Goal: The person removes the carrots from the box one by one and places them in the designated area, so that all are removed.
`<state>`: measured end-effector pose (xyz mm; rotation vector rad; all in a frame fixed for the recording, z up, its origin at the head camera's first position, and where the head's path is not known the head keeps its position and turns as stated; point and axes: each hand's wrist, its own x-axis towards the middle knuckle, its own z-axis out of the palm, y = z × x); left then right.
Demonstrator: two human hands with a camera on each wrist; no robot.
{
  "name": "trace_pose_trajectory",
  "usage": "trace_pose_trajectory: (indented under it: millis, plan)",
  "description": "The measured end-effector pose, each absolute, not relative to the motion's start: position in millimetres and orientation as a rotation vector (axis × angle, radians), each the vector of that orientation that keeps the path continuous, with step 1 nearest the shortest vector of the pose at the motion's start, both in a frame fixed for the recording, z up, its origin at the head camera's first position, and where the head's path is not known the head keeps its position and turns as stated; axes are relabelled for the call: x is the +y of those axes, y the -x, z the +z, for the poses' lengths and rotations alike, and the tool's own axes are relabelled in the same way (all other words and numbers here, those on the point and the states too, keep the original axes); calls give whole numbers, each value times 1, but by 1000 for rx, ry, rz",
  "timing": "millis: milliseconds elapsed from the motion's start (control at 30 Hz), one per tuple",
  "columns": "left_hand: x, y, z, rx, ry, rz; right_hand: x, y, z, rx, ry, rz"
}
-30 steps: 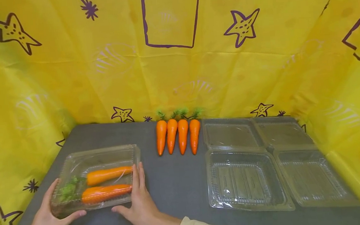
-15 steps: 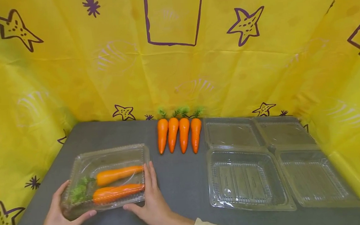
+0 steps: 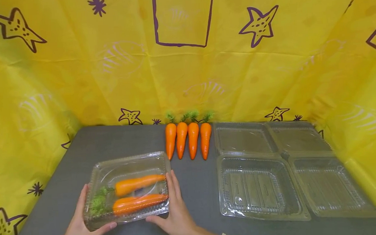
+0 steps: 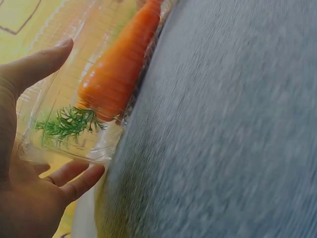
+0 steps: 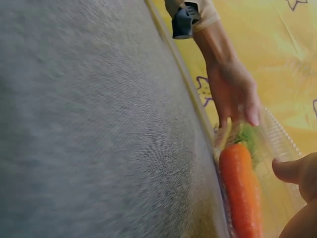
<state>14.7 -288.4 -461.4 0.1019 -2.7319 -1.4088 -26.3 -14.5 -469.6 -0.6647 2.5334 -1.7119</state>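
Observation:
A closed clear plastic container [image 3: 107,166] is held between both hands at the left front, its front side tilted toward me. Inside lie two orange carrots, one nearer [image 3: 140,204] and one farther [image 3: 140,184], their green tops toward the left. My left hand [image 3: 78,229] grips the left end, thumb along the front; the left wrist view shows its fingers under that end of the container [image 4: 54,89]. At the other end my right hand [image 3: 180,216] holds the right side, fingers along the wall and thumb at the front corner.
Several carrots [image 3: 194,140] stand in a row at the back of the grey table [image 3: 124,136]. To their right lie open clear plastic container halves, a near one [image 3: 261,188] and others behind and beside it. Yellow patterned cloth [image 3: 184,70] walls the table in.
Both hands have carried the closed container to the right, its far right corner now close to the leftmost carrot of the row. The row and the open containers stay put.

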Motion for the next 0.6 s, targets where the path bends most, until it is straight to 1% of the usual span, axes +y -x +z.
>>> trace_pose_trajectory:
  millis: [167,400,600]
  plan:
    - [-278,-16,-459,-2777,-78,-1412,-1,21,-473,2541,685,-1749]
    - [-256,-19,-461,-2710,66,-1450,24,7,-478,2535,683,-1832]
    - [-241,-19,-463,-2706,156,-1467,47,-2,-485,2665,710,-1781]
